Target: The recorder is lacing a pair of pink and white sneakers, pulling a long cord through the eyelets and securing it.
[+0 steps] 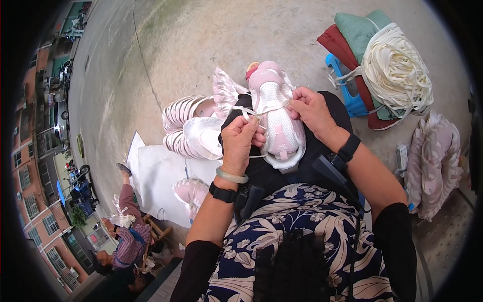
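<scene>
The pink and white shoe (278, 118) lies sole-down on the person's lap, toe pointing away, and every other thing is placed here from it. The left hand (240, 141) is closed at the shoe's left side, pinching the white lace (251, 115) between thumb and fingers; a loose run of the lace trails below the hand toward the shoe's heel. The right hand (311, 108) is closed on the shoe's right edge, fingertips gripping the lace where it crosses the upper.

In my judgement the step in hand is drawing the lace across the upper. To do it well, the right hand should pin the shoe firmly so it does not roll, while the left hand pulls level and steady, keeping the lace flat rather than twisted and the tension even on both sides.

To the left of the shoe, a pile of pink shoe parts (193, 126) rests on a white sheet (156, 176). Far right of the shoe, a bundle of cream laces (397, 70) sits on stacked cushions over a blue stool (347, 93).
</scene>
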A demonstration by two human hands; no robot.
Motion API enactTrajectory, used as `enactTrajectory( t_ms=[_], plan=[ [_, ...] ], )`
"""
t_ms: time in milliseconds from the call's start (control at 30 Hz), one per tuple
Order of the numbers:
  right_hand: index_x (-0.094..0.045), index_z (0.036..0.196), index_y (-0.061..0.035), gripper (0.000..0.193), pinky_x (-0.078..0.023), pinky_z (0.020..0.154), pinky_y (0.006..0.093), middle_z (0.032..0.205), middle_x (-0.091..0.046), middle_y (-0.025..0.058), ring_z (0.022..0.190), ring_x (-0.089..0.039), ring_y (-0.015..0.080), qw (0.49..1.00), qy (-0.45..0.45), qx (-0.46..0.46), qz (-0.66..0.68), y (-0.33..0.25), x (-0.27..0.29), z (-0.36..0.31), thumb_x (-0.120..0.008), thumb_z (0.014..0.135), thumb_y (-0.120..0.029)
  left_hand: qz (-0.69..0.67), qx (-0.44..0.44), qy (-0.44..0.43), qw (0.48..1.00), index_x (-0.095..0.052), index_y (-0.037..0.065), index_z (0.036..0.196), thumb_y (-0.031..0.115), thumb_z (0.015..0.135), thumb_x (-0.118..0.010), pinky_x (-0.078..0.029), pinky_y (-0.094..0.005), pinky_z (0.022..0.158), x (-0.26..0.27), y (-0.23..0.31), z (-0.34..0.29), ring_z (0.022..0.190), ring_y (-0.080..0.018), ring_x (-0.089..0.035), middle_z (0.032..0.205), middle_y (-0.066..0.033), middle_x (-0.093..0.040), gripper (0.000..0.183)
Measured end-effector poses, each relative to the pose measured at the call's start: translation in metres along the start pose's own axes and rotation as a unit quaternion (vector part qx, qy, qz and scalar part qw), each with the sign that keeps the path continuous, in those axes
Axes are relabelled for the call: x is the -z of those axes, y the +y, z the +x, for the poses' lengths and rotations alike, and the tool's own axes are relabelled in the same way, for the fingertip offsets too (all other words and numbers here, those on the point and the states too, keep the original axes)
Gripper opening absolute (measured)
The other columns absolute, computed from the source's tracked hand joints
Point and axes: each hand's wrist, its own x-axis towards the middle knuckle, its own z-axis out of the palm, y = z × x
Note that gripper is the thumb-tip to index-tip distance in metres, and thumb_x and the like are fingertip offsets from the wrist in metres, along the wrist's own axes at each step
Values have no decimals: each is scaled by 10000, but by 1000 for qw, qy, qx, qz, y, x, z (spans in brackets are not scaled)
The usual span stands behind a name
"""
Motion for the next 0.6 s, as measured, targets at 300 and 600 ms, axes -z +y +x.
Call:
enactTrajectory(
  t_ms=[300,600],
  plan=[
    [-563,801,-18,71,-450,590,304,665,-566,120,611,-570,231,940,36,204,-273,9,-5,2,-573,743,-58,54,-18,-14,998,-571,5,893,108,852,-568,-461,-175,489,4,-1,-1,561,-78,-574,729,-60,-617,112],
    [-575,806,-3,106,-454,611,309,707,-580,154,642,-575,283,958,15,122,-260,5,-2,0,-586,748,-91,349,-225,49,908,-518,18,751,112,857,-521,-377,-221,476,3,-16,27,524,-61,-468,594,-3,-513,142]
  ],
)
